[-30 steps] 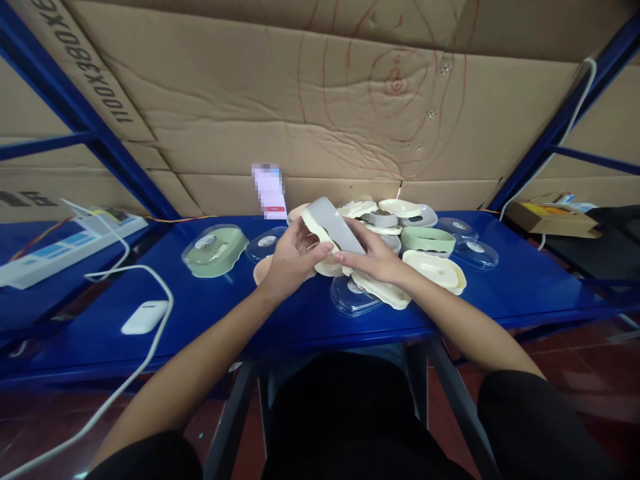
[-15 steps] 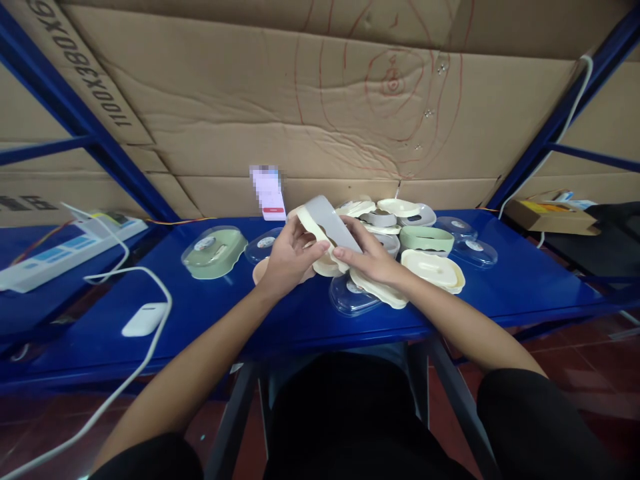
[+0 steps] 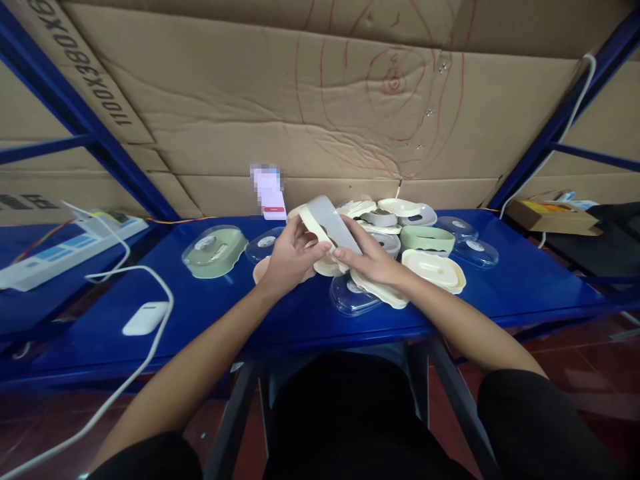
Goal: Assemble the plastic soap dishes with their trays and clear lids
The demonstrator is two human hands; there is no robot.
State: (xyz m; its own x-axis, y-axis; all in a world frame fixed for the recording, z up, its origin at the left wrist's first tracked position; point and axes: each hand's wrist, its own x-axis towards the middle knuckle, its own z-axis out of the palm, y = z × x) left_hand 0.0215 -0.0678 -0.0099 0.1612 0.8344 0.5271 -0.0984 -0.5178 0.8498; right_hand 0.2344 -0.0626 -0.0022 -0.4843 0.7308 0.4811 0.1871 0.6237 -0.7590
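Observation:
My left hand (image 3: 289, 259) and my right hand (image 3: 373, 257) hold a soap box between them, tilted above the table. It has a grey outer shell (image 3: 331, 220) and a cream wavy-edged part (image 3: 315, 225) against it. My left fingers and thumb grip the cream side, while the right thumb presses near the lower edge and the right fingers wrap behind the grey shell. The fingers partly hide how the two parts fit. Beneath my hands lie a clear lid (image 3: 353, 300), a cream piece (image 3: 387, 293) and a peach piece (image 3: 261, 269), partly covered.
On the blue table (image 3: 210, 320), a green soap box with clear lid (image 3: 215, 252) stands left. Several cream and grey parts, a green shell (image 3: 427, 240) and clear lids (image 3: 475, 252) lie right. A phone (image 3: 273, 193) leans behind; a white case (image 3: 145, 319) and cable (image 3: 163, 333) lie left.
Almost nothing differs. Both hands keep their grip on the soap box, which has turned very slightly; the view has shifted a little.

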